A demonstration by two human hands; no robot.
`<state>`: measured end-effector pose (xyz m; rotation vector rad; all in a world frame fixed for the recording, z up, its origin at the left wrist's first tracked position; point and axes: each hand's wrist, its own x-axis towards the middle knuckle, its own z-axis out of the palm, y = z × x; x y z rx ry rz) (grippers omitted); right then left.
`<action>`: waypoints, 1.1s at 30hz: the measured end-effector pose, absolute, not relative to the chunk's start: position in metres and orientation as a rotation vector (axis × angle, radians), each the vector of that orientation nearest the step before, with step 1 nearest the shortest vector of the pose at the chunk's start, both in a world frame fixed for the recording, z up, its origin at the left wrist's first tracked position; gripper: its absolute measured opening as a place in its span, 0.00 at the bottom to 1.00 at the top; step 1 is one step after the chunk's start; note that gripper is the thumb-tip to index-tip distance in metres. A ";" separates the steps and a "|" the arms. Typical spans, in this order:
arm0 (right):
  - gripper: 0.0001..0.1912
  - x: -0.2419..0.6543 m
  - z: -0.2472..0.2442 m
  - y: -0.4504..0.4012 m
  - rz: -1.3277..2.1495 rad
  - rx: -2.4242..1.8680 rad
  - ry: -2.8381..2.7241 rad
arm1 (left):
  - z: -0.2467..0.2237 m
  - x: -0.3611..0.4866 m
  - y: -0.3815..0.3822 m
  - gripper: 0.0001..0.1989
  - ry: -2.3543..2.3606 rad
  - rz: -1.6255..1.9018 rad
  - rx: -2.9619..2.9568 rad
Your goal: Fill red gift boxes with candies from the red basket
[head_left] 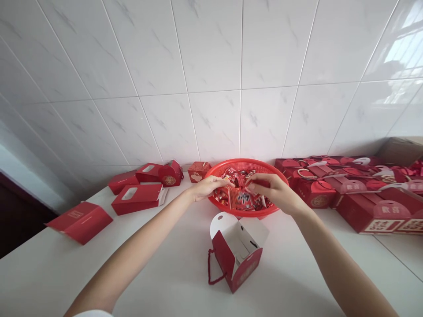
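Note:
A red plastic basket [216, 205] holds many red wrapped candies [257, 203] and stands near the wall. My right hand [269, 187] is over the basket's right half, its fingers closed on a red candy packet [240, 199] with dark lettering. My left hand [208, 187] is at the basket's left side, its fingers pressed together at the candies; what they hold, if anything, is too small to tell. Nearer to me a red gift box [238, 255] stands with its lid flaps up, showing its white inside, and a red cord handle [209, 268] hangs at its left.
On the left lie several red boxes [135, 198]. A small red box [198, 171] stands left of the basket by the tiled wall [214, 123]. Rows of red boxes [370, 211] fill the right side of the white table [158, 281], with a brown carton [401, 149] behind.

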<state>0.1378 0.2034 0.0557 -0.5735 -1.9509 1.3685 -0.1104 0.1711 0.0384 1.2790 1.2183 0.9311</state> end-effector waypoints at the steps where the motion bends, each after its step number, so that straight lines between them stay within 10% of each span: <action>1: 0.11 0.139 0.059 0.197 1.346 -0.523 -2.104 | 0.039 -0.110 0.170 0.22 1.220 0.938 1.289; 19: 0.08 0.140 0.073 0.178 1.583 -0.463 -2.083 | 0.077 -0.089 0.131 0.16 1.193 0.436 1.731; 33: 0.15 0.132 0.066 0.159 1.579 -0.625 -2.035 | 0.064 -0.084 0.157 0.21 1.336 0.811 1.585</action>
